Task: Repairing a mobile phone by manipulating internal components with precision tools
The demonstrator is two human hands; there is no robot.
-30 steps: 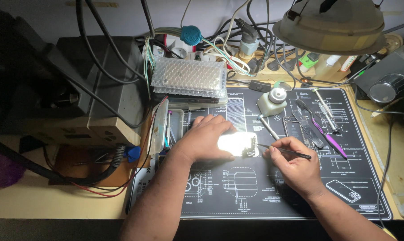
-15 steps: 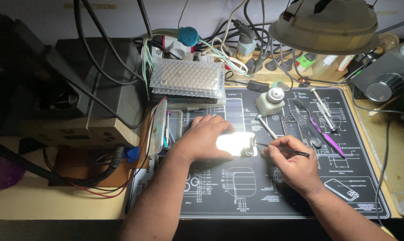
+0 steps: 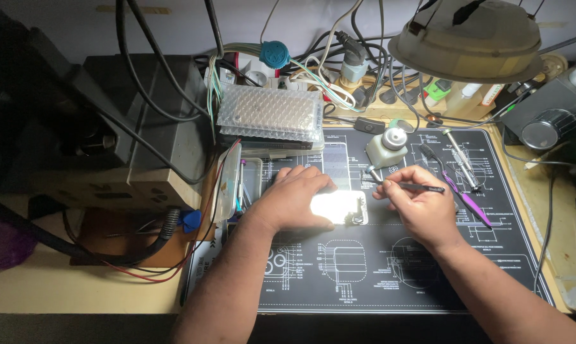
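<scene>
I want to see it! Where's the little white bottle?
In the head view, the white bottle stands on the black work mat, just beyond the right hand.

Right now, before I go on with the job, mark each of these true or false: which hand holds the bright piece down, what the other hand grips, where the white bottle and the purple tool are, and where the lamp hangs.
1. The left hand presses on the bright flat piece on the dark mat. True.
2. The right hand is empty. False: it grips a thin dark tool, tip toward the piece.
3. The white bottle stands on the mat behind the hands. True.
4. The purple tool lies left of the left hand. False: it lies right of the right hand.
5. The lamp hangs at upper right. True.
</scene>
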